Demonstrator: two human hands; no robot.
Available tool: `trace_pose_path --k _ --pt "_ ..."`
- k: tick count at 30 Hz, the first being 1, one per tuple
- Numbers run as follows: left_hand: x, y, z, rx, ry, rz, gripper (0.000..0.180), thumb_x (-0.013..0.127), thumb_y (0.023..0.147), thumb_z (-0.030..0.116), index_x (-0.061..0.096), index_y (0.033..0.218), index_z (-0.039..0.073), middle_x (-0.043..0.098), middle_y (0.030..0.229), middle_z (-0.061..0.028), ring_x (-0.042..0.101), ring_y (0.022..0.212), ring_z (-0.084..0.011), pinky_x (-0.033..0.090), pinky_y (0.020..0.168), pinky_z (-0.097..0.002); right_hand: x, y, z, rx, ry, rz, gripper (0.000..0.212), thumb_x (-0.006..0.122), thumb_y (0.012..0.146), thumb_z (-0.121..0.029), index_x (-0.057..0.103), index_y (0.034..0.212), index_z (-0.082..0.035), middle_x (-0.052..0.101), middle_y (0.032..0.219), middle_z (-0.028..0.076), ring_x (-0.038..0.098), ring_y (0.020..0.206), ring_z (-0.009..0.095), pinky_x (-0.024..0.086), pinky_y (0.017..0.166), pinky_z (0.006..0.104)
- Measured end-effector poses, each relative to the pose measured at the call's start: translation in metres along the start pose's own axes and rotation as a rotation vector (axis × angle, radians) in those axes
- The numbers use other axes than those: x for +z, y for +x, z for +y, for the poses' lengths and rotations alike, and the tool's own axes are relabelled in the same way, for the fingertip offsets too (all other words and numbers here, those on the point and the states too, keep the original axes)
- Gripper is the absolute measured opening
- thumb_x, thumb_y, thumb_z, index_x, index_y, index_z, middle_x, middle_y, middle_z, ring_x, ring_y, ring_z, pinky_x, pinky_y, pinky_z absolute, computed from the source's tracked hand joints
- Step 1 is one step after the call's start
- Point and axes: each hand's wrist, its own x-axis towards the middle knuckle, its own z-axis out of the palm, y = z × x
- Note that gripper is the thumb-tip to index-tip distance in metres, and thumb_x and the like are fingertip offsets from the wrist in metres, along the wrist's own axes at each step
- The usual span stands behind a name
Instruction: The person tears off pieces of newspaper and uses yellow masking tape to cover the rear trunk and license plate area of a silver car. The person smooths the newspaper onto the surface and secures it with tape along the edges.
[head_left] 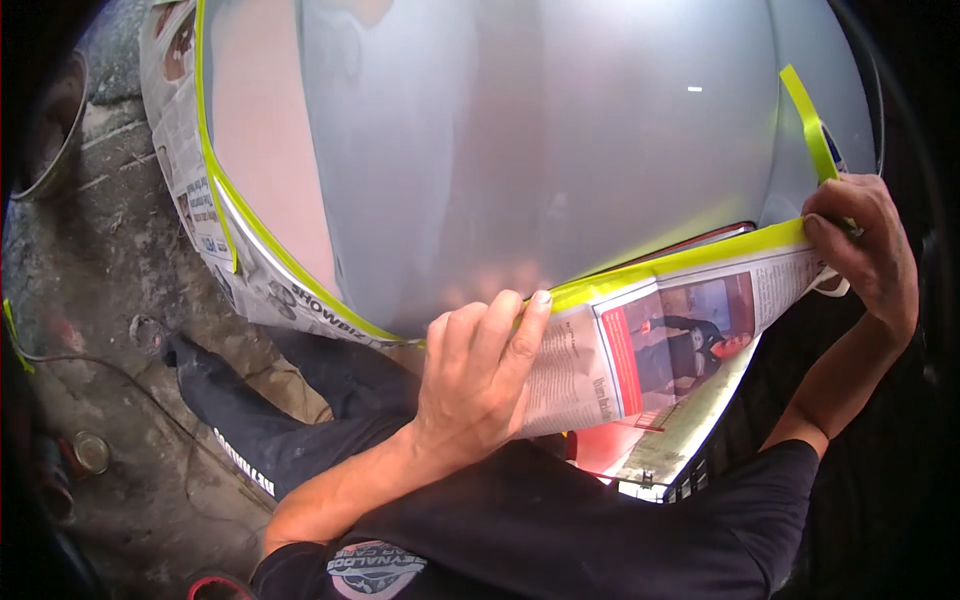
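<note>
A sheet of newspaper [580,370] with a strip of yellow-green masking tape [690,262] along its top edge lies against the near edge of a smooth grey car panel [620,130]. My left hand [475,370] grips the taped edge, its fingertips at the panel's rim and its thumb hidden. At the sheet's right end, my right hand [870,245] is closed in a pinch on the tape. Above that hand a loose tape end [808,120] sticks up. A white curved piece [832,285] shows below the hand; its kind is unclear.
More newspaper [290,300], edged with tape, covers the panel's left and near-left border. A pinkish patch [270,130] runs down the panel's left side. On the stained floor are a cable [130,380], a small can [90,452] and a bucket [50,130].
</note>
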Motion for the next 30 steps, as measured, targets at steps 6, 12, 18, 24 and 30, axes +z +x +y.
trace_pose_path --k 6,12,18,24,30 --pt "0.005 -0.001 0.001 -0.007 0.014 0.021 0.069 0.060 0.069 -0.002 0.058 0.138 -0.005 0.056 0.124 -0.0185 0.057 0.106 -0.0355 0.045 0.090 -0.0460 0.014 -0.010 0.007 -0.056 0.048 0.117 0.022 0.068 0.075 -0.005 0.066 0.097 -0.007 0.062 0.091 0.013 0.062 0.086 0.028 0.053 0.079 0.0366" --pt "0.012 -0.004 0.003 0.008 0.044 0.013 0.070 0.061 0.071 0.000 0.056 0.140 -0.005 0.054 0.130 -0.0200 0.054 0.111 -0.0370 0.043 0.094 -0.0470 0.022 -0.020 -0.001 -0.218 0.071 0.212 0.032 0.072 0.073 -0.003 0.068 0.105 -0.003 0.063 0.097 0.011 0.065 0.090 0.028 0.058 0.081 0.0400" --pt "0.017 -0.009 -0.001 -0.007 0.094 0.013 0.069 0.058 0.073 -0.004 0.054 0.142 -0.006 0.053 0.129 -0.0206 0.054 0.109 -0.0367 0.043 0.096 -0.0466 0.050 -0.030 0.032 -0.200 -0.010 0.417 0.042 0.088 0.069 0.000 0.073 0.107 -0.007 0.071 0.108 0.013 0.070 0.102 0.032 0.062 0.085 0.0418" --pt "0.021 -0.014 0.001 0.014 0.135 0.037 0.068 0.056 0.073 -0.007 0.053 0.141 -0.007 0.053 0.129 -0.0219 0.055 0.109 -0.0377 0.044 0.099 -0.0460 0.053 -0.032 0.059 -0.667 -0.186 0.631 0.021 0.079 0.082 -0.008 0.071 0.100 -0.002 0.068 0.096 0.013 0.069 0.084 0.027 0.058 0.073 0.0358" --pt "0.025 -0.018 -0.003 0.026 0.152 0.086 0.069 0.054 0.072 -0.010 0.055 0.141 -0.005 0.054 0.129 -0.0222 0.055 0.110 -0.0377 0.046 0.099 -0.0439 0.067 -0.024 0.089 -0.213 0.532 0.500 0.021 0.065 0.100 -0.023 0.070 0.103 -0.003 0.063 0.096 0.011 0.065 0.085 0.020 0.052 0.075 0.0301"
